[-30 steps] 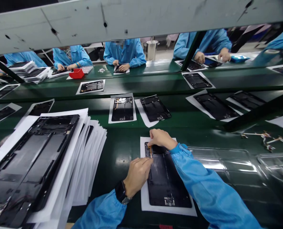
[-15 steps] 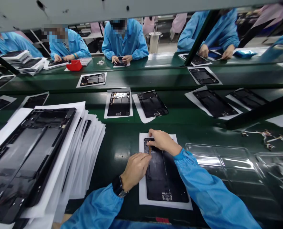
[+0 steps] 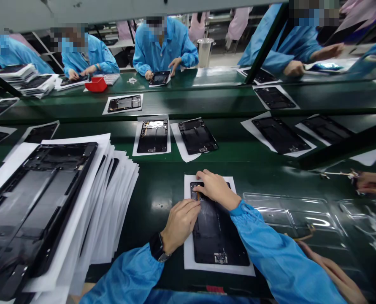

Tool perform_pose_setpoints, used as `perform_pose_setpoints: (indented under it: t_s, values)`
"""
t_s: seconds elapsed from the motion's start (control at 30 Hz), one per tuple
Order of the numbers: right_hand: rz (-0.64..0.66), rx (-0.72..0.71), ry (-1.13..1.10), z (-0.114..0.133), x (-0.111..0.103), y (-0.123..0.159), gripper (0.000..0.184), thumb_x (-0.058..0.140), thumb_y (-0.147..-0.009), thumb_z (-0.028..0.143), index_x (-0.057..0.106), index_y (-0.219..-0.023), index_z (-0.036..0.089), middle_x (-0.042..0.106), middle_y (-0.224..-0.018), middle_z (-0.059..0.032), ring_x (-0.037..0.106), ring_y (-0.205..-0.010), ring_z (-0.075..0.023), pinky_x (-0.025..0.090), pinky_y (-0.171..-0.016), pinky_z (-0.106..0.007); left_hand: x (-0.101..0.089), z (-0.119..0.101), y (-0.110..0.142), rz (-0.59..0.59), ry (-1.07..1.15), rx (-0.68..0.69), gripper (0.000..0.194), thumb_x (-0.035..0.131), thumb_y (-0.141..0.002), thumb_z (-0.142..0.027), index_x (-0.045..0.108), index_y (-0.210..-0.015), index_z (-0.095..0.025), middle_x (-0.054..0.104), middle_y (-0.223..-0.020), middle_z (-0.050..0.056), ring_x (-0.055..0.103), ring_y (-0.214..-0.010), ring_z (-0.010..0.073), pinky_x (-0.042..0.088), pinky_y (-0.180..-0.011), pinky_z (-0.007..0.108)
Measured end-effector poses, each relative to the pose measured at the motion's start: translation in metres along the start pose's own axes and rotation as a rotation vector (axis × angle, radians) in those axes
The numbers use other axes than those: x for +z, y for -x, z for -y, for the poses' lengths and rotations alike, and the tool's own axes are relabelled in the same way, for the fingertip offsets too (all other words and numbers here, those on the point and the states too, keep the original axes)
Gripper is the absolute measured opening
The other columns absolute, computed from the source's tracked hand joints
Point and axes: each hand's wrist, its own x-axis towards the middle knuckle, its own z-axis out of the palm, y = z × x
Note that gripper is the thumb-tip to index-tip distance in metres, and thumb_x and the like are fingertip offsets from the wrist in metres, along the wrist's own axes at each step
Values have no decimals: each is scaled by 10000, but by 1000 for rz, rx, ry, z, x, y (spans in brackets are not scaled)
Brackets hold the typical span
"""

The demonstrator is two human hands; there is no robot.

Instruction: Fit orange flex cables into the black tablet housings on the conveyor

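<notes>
A black tablet housing [image 3: 217, 236] lies on a white paper sheet [image 3: 188, 253] in front of me. Near its upper left corner runs a narrow orange flex cable [image 3: 198, 195]. My right hand [image 3: 215, 189] reaches over the housing's top edge, thumb and bent forefinger closed at the upper part of this cable. From the left, my left hand [image 3: 181, 221] has its fingers pressed together at the cable's lower end, over the housing's left edge. The fingers partly hide the cable, so its exact contact points cannot be seen.
On the left stands a tall stack of housings [image 3: 42, 202] with paper sheets. A clear plastic tray [image 3: 270, 202] lies right. Co-workers' hands come in from the right, one hand [image 3: 336, 270] near an orange flex cable [image 3: 304, 234]. More housings [image 3: 152, 137] lie on the line beyond.
My hands stay at the cable with only slight finger movement. Another person's hands have entered from the right, one near an orange flex cable over the clear tray.
</notes>
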Motion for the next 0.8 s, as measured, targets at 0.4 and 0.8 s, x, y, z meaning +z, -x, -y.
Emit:
perform_pose_setpoints:
  t_s: [0.4,0.8]
  values:
    - [10,75,-220,-12,7,-4,365,757,-775,430,561,-1019,242,571,-927,-3,576,-753,-163,290,-616,-275,5,3,5,81,-76,36,156,545,-920,-96,647,-1031,-137,686,-1121,37,620,-1005,188,558,-846,344]
    - [-29,116,-271,-13,8,-1,380,767,-756,449,564,-1000,239,583,-938,11,567,-750,-147,265,-599,-274,8,-2,5,110,-179,77,200,515,-929,-97,662,-1061,-120,689,-1120,70,614,-1001,221,571,-831,385]
